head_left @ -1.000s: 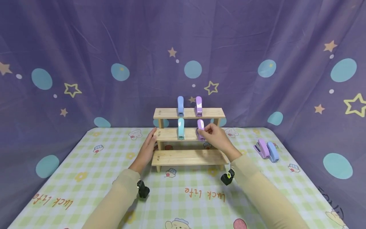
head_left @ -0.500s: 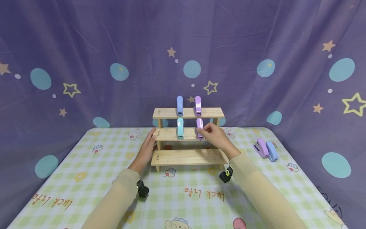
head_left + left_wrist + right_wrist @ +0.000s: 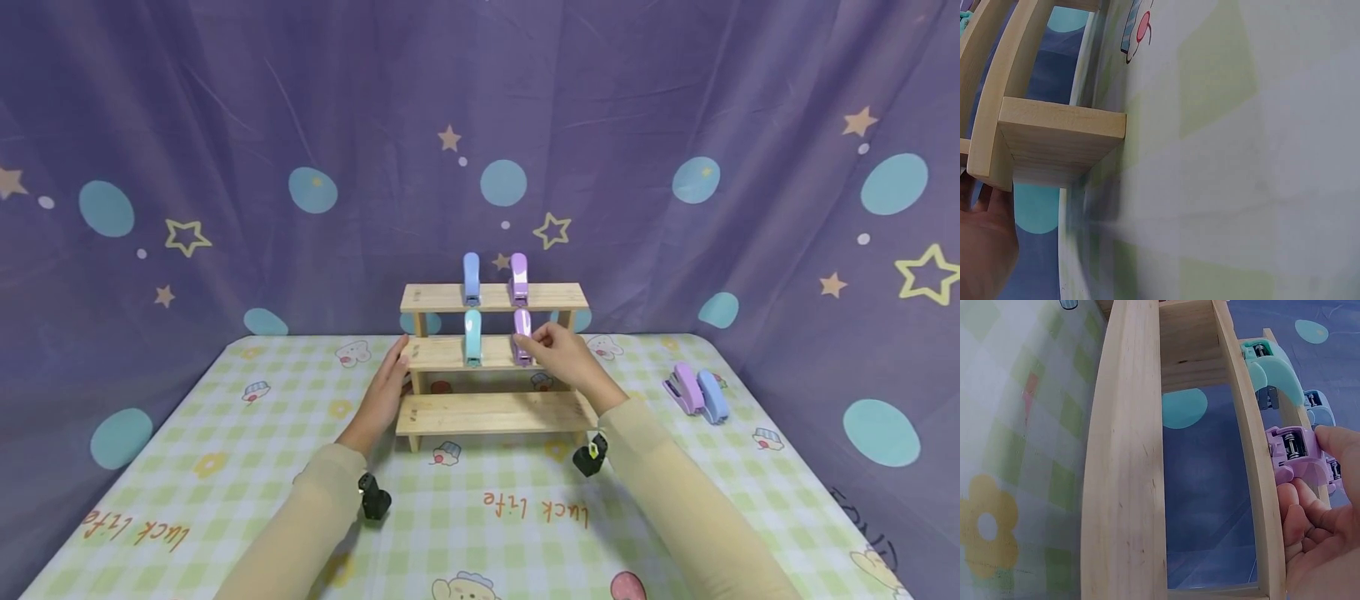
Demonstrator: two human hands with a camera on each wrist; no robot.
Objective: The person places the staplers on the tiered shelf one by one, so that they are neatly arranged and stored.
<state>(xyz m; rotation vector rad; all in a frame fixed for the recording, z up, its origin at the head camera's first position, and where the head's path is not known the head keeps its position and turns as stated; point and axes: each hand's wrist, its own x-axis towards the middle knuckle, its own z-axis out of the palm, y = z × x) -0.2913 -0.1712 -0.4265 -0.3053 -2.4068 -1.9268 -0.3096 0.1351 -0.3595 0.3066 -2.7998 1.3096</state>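
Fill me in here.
A person's right hand grips a glossy purple stapler on the middle shelf of a three-tier wooden rack, beside a turquoise stapler. The left hand touches the rack's left end. The top shelf holds a blue stapler and another purple one; another such pair sits on the checked cloth.

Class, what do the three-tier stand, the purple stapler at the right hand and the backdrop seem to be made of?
Stand: wood, apparently unpainted and matte, with visible grain.
Purple stapler: probably glossy plastic, judging by bright highlights; its silvery spring-like part looks metallic.
Backdrop: likely printed fabric, fairly matte, hanging in soft folds.
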